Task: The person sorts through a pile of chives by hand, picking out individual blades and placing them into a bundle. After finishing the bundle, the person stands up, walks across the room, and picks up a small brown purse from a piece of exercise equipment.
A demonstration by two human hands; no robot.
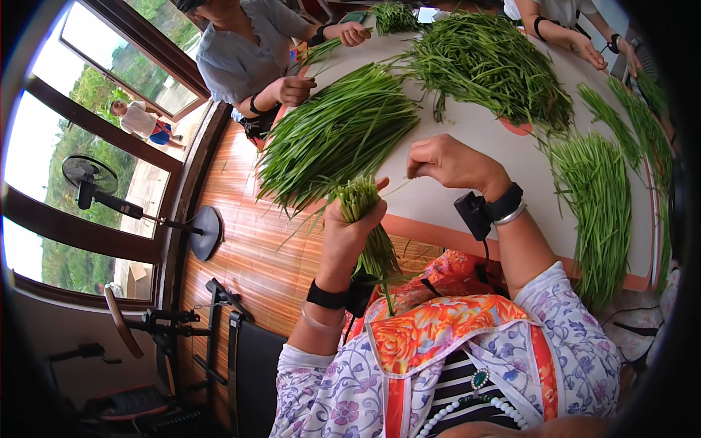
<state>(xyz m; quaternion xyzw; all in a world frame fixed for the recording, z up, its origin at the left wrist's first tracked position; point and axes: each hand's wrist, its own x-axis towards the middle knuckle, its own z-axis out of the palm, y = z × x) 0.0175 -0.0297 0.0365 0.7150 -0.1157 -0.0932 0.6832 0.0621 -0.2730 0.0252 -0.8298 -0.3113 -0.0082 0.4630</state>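
Observation:
My left hand (pixel 353 228) grips a thick bunch of green chive stalks (pixel 360 198) upright at the near edge of the round white table (pixel 467 131), the cut ends showing above my fist and the leaves hanging below it. My right hand (pixel 447 162) hovers just right of the bunch over the table, fingers curled and pinched, with only a thin stalk possibly between them. A large loose pile of chives (pixel 343 131) lies just beyond both hands.
More chive heaps (pixel 496 66) and rows (pixel 602 204) cover the table. One person's hands (pixel 292 90) work at the far left, another person's hands (pixel 588 50) at the far right. A standing fan (pixel 91 179) and exercise gear (pixel 219 343) stand on the wooden floor, left.

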